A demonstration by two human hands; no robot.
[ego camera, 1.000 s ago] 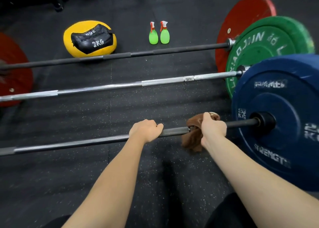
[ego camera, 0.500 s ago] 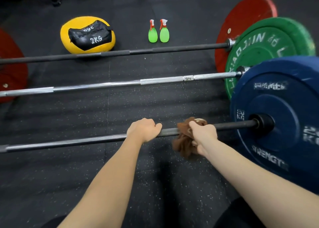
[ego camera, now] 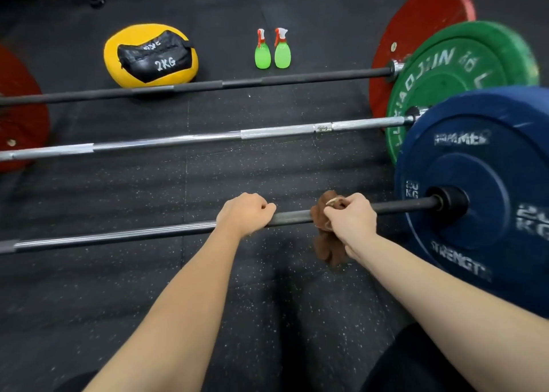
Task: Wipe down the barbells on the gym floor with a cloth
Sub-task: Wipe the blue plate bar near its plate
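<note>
A person's right hand (ego camera: 352, 217) clutches a brown cloth (ego camera: 326, 244) around the nearest barbell (ego camera: 118, 236). The left hand (ego camera: 245, 213) grasps the bare bar beside it

The near bar (ego camera: 118, 236) lies open leftward — rightward the blue plate (ego camera: 481, 267) blocks passage, seemingly close by.

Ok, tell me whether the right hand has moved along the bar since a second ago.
Yes. The right hand, gripping the brown cloth round the nearest bar, has slid slightly left, away from the blue plate toward the left hand.
</note>
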